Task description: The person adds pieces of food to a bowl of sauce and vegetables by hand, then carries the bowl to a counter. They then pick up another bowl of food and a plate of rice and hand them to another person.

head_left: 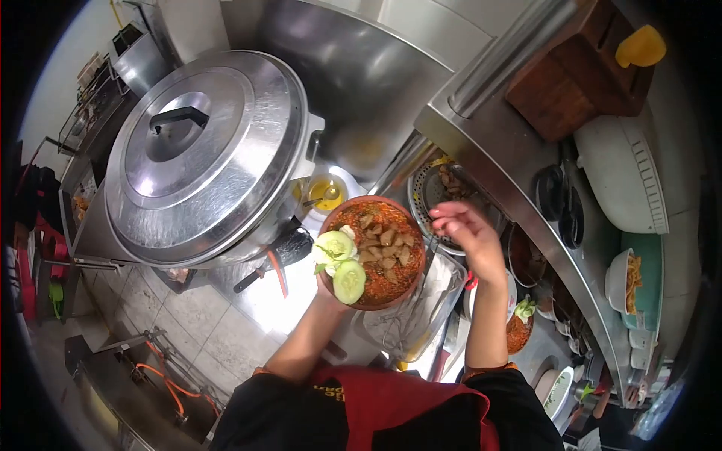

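My left hand (328,295) holds a brown bowl (386,305) from below and at its side; most of its fingers are hidden under the bowl. Reddish, speckled sauce or stew (391,279) fills the bowl. Chunks of brown meat (386,245) lie in the middle, and cucumber slices (349,282) overlap at the left rim with something white beside them. To the right of the bowl, my right hand (472,239) hovers with its fingers loosely bent and apart, no object visible in it. Just behind those fingers is a perforated metal pan (421,184) with meat pieces (453,183).
A large lidded steel pot (207,161) stands at the left. Near it are a cup of yellow liquid (326,192) with a spoon and a black-handled knife (252,279). A steel shelf (519,195) runs along the right, carrying a knife block (583,68) and a white basket (623,177).
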`<state>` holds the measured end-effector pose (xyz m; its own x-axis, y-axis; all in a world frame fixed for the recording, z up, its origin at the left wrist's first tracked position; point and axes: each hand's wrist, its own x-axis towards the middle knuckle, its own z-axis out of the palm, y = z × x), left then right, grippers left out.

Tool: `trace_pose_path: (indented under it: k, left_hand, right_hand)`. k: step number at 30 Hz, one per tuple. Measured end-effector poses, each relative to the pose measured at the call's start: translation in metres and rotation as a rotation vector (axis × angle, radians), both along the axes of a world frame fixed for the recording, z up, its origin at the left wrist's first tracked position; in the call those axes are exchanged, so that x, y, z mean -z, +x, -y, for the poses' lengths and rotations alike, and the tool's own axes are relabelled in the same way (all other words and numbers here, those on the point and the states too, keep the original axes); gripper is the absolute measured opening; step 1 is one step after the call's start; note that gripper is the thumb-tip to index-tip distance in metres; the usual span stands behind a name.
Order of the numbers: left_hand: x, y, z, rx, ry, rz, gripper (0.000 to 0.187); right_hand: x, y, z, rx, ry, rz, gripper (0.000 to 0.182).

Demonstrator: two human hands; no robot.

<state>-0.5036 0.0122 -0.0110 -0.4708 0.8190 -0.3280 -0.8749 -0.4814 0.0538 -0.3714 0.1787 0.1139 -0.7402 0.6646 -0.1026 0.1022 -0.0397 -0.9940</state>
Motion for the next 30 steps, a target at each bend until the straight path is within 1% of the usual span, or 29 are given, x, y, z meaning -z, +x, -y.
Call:
trace_pose_path:
  k: [1,2,4,7,9,10,11,14,15,17,18,19,20,21,24,25,26,28,29,30]
  left_hand:
    - [0.016,-0.001,0.002,0.023,0.029,-0.01,0.038]
    - [0.03,-0.002,0.003,0.045,0.016,-0.018,0.038]
    - [0.037,-0.004,0.005,0.068,0.033,-0.026,0.038]
    - [0.027,-0.005,0.007,0.124,0.07,-0.029,0.042]
    - [0.017,-0.007,0.005,0.125,0.031,-0.062,0.043]
    - [0.012,-0.007,0.006,0.126,0.004,-0.078,0.043]
    - [0.006,-0.005,0.005,0.13,-0.019,-0.085,0.044]
    - [0.005,-0.005,0.002,0.148,-0.054,-0.066,0.045]
    - [0.003,-0.002,0.005,0.145,0.025,-0.081,0.046]
    - [0.03,0.002,0.01,0.084,0.02,-0.118,0.046]
    - [0.039,0.002,0.012,0.049,0.018,-0.136,0.046]
    - [0.032,0.0,0.007,0.056,-0.206,-0.082,0.046]
    - [0.029,0.0,0.007,0.074,-0.208,-0.05,0.044]
    - [0.027,0.0,0.008,0.062,-0.163,-0.022,0.043]
    - [0.021,-0.001,0.004,0.046,-0.05,0.005,0.04]
    - [0.021,0.0,0.003,0.05,-0.022,0.005,0.04]
    - [0.03,0.001,0.006,0.056,-0.069,0.006,0.04]
    - [0.054,0.002,0.004,0.079,-0.151,-0.003,0.04]
    - [0.021,0.001,0.003,0.112,-0.003,-0.046,0.04]
    - [0.024,0.002,0.004,0.109,-0.016,-0.058,0.039]
  right_hand:
    - [0.001,0.013,-0.009,0.001,0.029,-0.092,0.025]
    - [0.002,0.028,-0.02,0.024,0.045,-0.054,0.025]
    - [0.02,0.069,-0.053,0.083,0.094,0.118,0.023]
    - [0.067,0.108,-0.087,0.274,1.1,0.876,0.025]
    - [0.113,0.119,-0.111,0.263,1.23,0.816,0.027]
    - [0.107,0.108,-0.106,0.254,1.288,0.786,0.028]
    - [0.102,0.097,-0.099,0.242,1.182,0.802,0.025]
    - [0.126,0.071,-0.1,0.285,1.21,0.915,0.02]
    - [0.135,0.065,-0.105,0.298,1.207,0.944,0.019]
    - [0.155,0.054,-0.117,0.311,1.152,0.971,0.017]
    - [0.152,0.045,-0.114,0.33,1.146,0.941,0.017]
    - [0.139,0.039,-0.108,0.35,1.14,0.916,0.017]
    - [0.132,0.037,-0.104,0.373,1.135,0.897,0.017]
    - [0.14,0.04,-0.105,0.421,1.207,0.92,0.017]
    - [0.084,0.027,-0.059,0.371,0.568,0.614,0.014]
    - [0.066,0.022,-0.041,0.306,0.356,0.427,0.013]
    - [0.05,0.017,-0.021,0.247,0.143,0.239,0.011]
    - [0.023,0.01,0.014,0.051,0.366,0.257,0.015]
    - [0.014,0.006,0.027,0.053,0.529,0.308,0.017]
    - [0.008,0.005,0.032,0.052,0.695,0.36,0.019]
